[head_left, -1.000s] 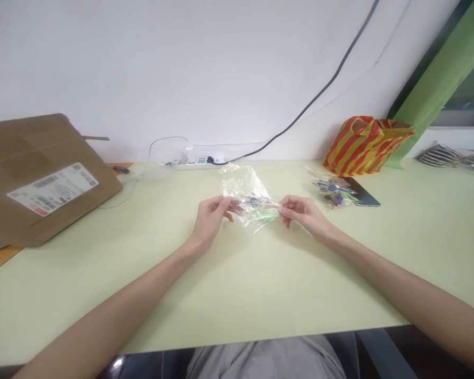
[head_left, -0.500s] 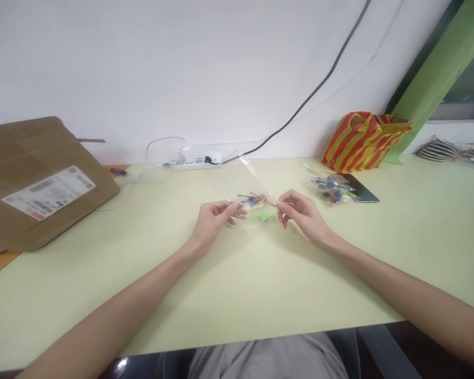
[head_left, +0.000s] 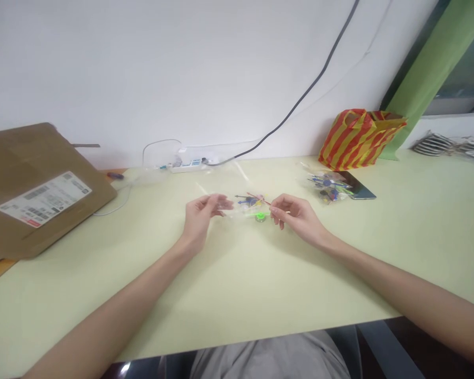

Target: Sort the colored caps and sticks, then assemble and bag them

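Observation:
My left hand (head_left: 202,217) pinches a clear plastic bag (head_left: 237,211), which is hard to make out against the table. Small plastic parts lie at the bag, just right of these fingers: blue arrow-tipped sticks (head_left: 245,201), dark and yellow pieces, and a bright green round piece (head_left: 260,216) nearest me. On their right side, my right hand (head_left: 294,213) has thumb and forefinger closed on the end of a thin red stick (head_left: 266,202). Whether the stick is wholly out of the bag I cannot tell.
Another clear bag of coloured parts (head_left: 329,187) lies at the right, by a dark tablet-like slab (head_left: 357,186). Behind stands a red-and-yellow striped bag (head_left: 359,139). A cardboard package (head_left: 43,158) leans at left; a power strip (head_left: 187,164) sits by the wall.
My left hand has moved left with the bag, away from the right hand. The green piece shows more plainly on the near side. The camera view has shifted slightly.

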`<state>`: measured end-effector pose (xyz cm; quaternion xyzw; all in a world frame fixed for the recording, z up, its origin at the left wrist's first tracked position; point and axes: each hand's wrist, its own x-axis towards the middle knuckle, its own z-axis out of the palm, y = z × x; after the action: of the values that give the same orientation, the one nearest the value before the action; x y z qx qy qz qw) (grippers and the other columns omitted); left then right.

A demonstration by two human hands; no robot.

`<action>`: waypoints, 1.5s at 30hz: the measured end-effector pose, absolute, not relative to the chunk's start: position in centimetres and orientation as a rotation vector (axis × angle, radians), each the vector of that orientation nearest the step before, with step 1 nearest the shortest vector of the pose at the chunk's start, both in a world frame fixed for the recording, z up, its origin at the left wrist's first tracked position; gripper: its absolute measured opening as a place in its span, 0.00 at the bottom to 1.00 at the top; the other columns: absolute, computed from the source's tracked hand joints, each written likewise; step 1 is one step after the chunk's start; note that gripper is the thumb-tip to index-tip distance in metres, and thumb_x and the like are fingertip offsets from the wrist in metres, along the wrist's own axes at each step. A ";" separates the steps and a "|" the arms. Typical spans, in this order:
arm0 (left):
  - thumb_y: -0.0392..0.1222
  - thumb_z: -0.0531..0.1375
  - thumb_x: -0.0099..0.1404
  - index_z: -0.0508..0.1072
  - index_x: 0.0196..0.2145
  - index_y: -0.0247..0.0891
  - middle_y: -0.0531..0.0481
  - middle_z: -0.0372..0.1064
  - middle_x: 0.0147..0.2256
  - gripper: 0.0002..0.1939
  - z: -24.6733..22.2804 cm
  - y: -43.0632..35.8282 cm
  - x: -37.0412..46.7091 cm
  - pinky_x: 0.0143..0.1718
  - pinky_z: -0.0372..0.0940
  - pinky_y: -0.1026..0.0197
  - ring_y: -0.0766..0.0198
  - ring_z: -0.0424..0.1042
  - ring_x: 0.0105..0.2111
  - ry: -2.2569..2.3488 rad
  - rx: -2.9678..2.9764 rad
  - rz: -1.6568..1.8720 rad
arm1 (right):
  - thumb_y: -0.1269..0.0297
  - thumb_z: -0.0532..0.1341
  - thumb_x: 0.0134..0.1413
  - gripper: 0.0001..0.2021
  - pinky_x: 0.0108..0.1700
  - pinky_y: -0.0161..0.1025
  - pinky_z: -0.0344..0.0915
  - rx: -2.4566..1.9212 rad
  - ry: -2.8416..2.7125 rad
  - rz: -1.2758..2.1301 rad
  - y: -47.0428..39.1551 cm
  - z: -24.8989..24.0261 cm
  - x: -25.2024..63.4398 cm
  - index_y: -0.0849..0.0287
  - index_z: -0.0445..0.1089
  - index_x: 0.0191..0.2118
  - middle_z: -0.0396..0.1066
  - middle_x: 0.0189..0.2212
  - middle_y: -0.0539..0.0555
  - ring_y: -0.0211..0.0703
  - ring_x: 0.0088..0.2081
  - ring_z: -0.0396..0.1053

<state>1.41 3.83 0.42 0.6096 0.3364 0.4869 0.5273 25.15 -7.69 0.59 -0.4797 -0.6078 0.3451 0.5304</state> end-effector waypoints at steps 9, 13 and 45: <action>0.44 0.65 0.60 0.70 0.55 0.36 0.51 0.69 0.27 0.26 0.1 13.0 -6.1 0.32 0.64 0.59 0.59 0.69 0.28 1.337 1.859 1.364 | 0.66 0.55 0.65 0.12 0.44 0.45 0.72 -1.325 -1.729 0.182 -5.0 -1.9 28.9 0.55 0.69 0.51 0.70 0.45 0.58 0.48 0.45 0.71; 0.41 0.58 0.64 0.57 0.68 0.34 0.31 0.66 0.58 0.36 -0.5 14.0 -7.3 0.57 0.61 0.39 0.39 0.65 0.58 1.729 2.543 0.979 | 0.66 0.55 0.66 0.22 0.60 0.55 0.66 -1.366 -1.873 0.148 -4.3 -2.5 29.6 0.53 0.63 0.64 0.67 0.57 0.62 0.53 0.56 0.68; 0.50 0.47 0.78 0.51 0.72 0.53 0.52 0.42 0.73 0.28 -0.1 4.3 0.5 0.71 0.50 0.47 0.52 0.48 0.72 0.513 2.858 0.252 | 0.83 0.49 0.54 0.38 0.67 0.54 0.61 -1.208 -2.184 0.217 -3.3 -2.7 29.5 0.51 0.60 0.69 0.65 0.66 0.55 0.49 0.65 0.65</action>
<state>0.51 4.31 -0.10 0.9743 0.1750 0.0858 0.1133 29.52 -3.32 -2.73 -0.4581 -0.8280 0.0822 0.3127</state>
